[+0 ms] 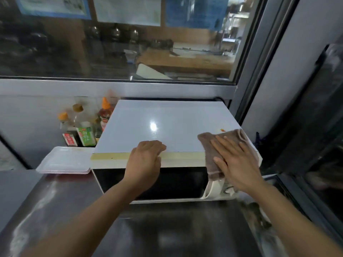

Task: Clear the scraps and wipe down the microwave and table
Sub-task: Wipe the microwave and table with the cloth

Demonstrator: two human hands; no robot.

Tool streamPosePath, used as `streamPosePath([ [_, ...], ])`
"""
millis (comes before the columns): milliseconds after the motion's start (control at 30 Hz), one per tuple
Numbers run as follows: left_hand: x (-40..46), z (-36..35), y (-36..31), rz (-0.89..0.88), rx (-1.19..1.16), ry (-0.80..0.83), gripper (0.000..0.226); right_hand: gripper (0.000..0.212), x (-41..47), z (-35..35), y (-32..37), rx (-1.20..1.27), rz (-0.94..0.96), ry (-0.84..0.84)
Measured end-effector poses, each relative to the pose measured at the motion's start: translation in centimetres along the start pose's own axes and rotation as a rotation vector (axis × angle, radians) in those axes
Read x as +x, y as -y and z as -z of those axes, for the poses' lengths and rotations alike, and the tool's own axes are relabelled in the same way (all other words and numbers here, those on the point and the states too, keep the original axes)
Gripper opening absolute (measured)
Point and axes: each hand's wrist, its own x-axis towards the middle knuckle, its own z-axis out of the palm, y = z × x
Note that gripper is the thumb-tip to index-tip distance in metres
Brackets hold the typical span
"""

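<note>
A white microwave [163, 125] with a dark door stands on a steel table [167, 229]. My right hand [235, 164] lies flat with straight fingers on a brown cloth [209, 141], pressing it against the microwave's top right front corner. Part of the cloth hangs down over the control panel. My left hand [146, 158] rests on the front edge of the microwave's top, fingers curled over the edge. Dark scraps [258, 214] lie on the table at the right, below the microwave's knobs.
Several sauce bottles [83, 127] stand left of the microwave against the wall. A stack of white trays [65, 160] sits in front of them. A glass window runs behind, and a dark glass panel [315, 127] closes the right side.
</note>
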Motion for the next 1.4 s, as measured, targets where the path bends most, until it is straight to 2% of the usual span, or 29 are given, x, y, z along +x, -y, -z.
streamPosePath([
  [133, 1.3, -1.7, -2.4, -0.039, -0.025, 0.052, 0.035, 0.054, 0.0, -0.2, -3.0, 0.097, -0.213, 0.018],
  [200, 1.8, -2.3, -3.4, -0.052, -0.027, 0.073, 0.035, 0.053, 1.0, -0.6, -2.5, 0.088, -0.25, 0.045],
  [267, 2.4, -2.8, -4.2, -0.055, -0.014, 0.091, 0.036, 0.055, 1.8, -0.6, -1.1, 0.082, -0.181, 0.049],
  [367, 3.2, -3.3, -5.0, -0.056, 0.023, 0.106, 0.037, 0.059, 1.9, -0.8, 0.8, 0.099, 0.045, 0.031],
  [433, 3.6, -3.4, -5.3, -0.034, 0.024, 0.106, 0.037, 0.06, 1.9, -0.9, 0.0, 0.148, 0.118, 0.061],
  [600, 4.6, -3.3, -6.2, 0.063, -0.005, 0.091, 0.03, 0.052, 5.1, -0.6, -5.4, 0.188, 0.034, 0.174],
  [700, 5.0, -3.4, -6.7, 0.117, -0.016, 0.087, 0.027, 0.053, 7.6, -0.5, -4.6, 0.169, 0.016, 0.195],
  [900, 5.0, -3.6, -7.1, 0.184, 0.005, 0.043, 0.028, 0.053, 7.3, -0.4, -0.7, 0.229, 0.251, 0.146],
  [1000, 5.0, -3.6, -7.4, 0.215, 0.015, 0.032, 0.026, 0.051, 5.8, 0.3, -1.7, 0.39, 0.303, 0.139],
  [1033, 5.1, -3.6, -7.5, 0.227, 0.017, 0.034, 0.025, 0.048, 5.6, 0.8, -2.3, 0.497, 0.263, 0.105],
  [1100, 5.3, -3.7, -7.7, 0.251, 0.026, 0.035, 0.024, 0.044, 5.7, 1.7, -3.6, 0.618, 0.046, -0.004],
  [1167, 5.6, -3.8, -7.9, 0.282, 0.043, 0.02, 0.02, 0.045, 6.2, 2.3, -5.0, 0.446, -0.194, -0.083],
  [1233, 6.1, -4.0, -8.4, 0.318, 0.079, 0.022, 0.022, 0.052, 6.6, 2.4, -5.7, 0.276, -0.308, 0.03],
  [1300, 6.6, -4.2, -8.8, 0.362, 0.138, 0.062, 0.028, 0.051, 6.9, 2.0, -5.7, 0.303, -0.33, 0.147],
  [1400, 7.4, -4.6, -9.5, 0.408, 0.218, 0.119, 0.035, 0.031, 7.3, 1.7, -4.8, 0.395, -0.337, 0.153],
])
